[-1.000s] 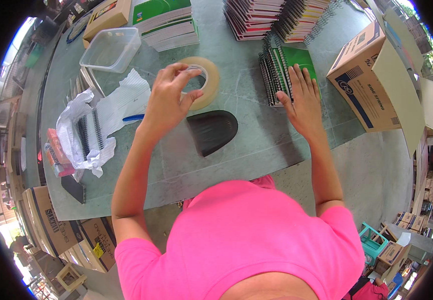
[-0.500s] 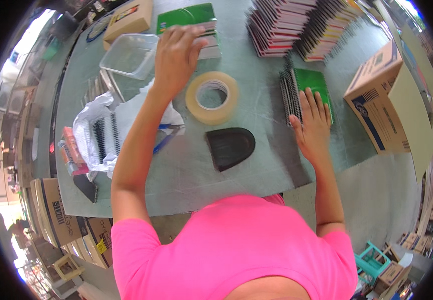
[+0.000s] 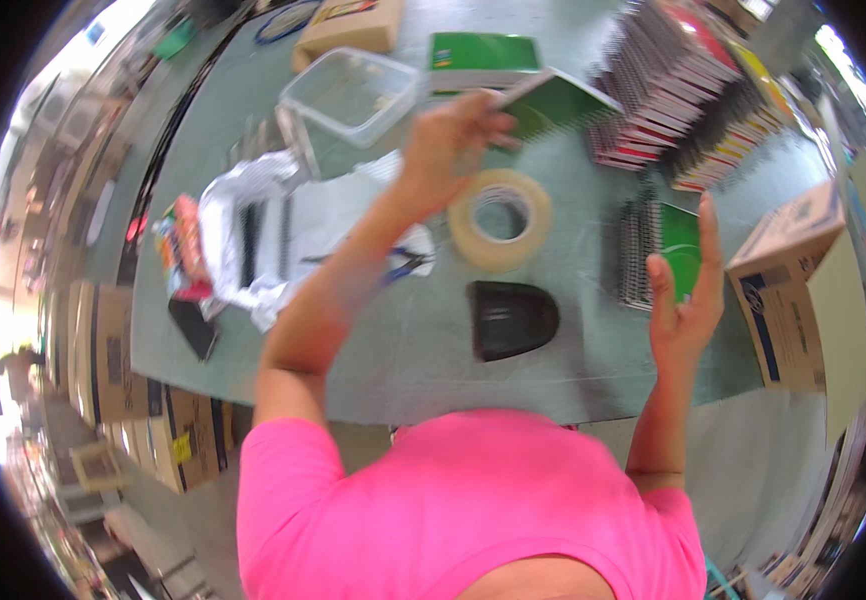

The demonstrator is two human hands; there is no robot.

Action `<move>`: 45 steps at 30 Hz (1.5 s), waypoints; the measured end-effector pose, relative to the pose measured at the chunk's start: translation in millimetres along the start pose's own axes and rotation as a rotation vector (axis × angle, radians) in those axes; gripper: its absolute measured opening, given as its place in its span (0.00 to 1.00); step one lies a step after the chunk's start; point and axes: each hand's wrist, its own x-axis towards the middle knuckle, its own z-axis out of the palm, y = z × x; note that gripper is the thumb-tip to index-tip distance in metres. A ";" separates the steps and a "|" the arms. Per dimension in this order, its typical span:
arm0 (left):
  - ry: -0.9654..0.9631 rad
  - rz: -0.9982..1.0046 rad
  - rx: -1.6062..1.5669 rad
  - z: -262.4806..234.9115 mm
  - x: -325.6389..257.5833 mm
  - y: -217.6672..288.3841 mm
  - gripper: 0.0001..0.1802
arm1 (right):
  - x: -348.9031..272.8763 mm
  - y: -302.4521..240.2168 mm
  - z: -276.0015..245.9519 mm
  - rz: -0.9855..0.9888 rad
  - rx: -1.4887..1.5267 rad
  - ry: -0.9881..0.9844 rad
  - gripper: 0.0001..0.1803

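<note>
My left hand [image 3: 451,145] is closed on the edge of a green spiral notebook [image 3: 561,108], which hangs tilted in the air above the table with its coil towards me. Behind it lies a stack of green-covered notebooks [image 3: 483,50]. My right hand [image 3: 688,315] is open, thumb and fingers apart, at the near side of another small pile of green spiral notebooks [image 3: 681,245]. Whether it touches that pile I cannot tell. A big roll of clear tape [image 3: 466,238] sits between my hands, and nearer me lies a dark, round-ended flat piece [image 3: 515,325].
Tall stacks of red-edged spiral notebooks [image 3: 658,90] stand at the back right, beside an open cardboard box [image 3: 783,310]. On the left are a clear plastic container [image 3: 353,128], crumpled white wrapping [image 3: 218,225] around black coils, and blue-handled pliers [image 3: 410,264]. Cartons [image 3: 118,350] stand below the table's left edge.
My left hand has taken a green notebook from the back stack and carried it to the right. My right hand has lifted off the right pile's cover and drawn back. The whole view has shifted.
</note>
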 end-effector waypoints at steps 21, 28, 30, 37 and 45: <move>0.121 -0.801 1.049 -139.4 -150.6 -121.5 0.18 | 53.2 -26.8 135.2 -0.082 -0.107 -0.773 0.10; -0.015 -0.694 1.000 -118.1 -132.1 -122.8 0.13 | 46.1 -24.5 149.2 -0.188 0.064 -0.666 0.14; 0.047 -0.640 0.935 -112.6 -119.8 -97.0 0.16 | 54.7 -21.2 146.3 -0.160 0.212 -0.657 0.13; -0.479 -0.365 0.913 -30.6 -75.3 -15.6 0.33 | 51.8 -16.9 147.9 -0.130 0.096 -0.669 0.10; 0.060 -0.350 0.319 -37.6 -84.2 -17.7 0.15 | 46.6 -17.0 155.3 -0.214 0.001 -0.652 0.09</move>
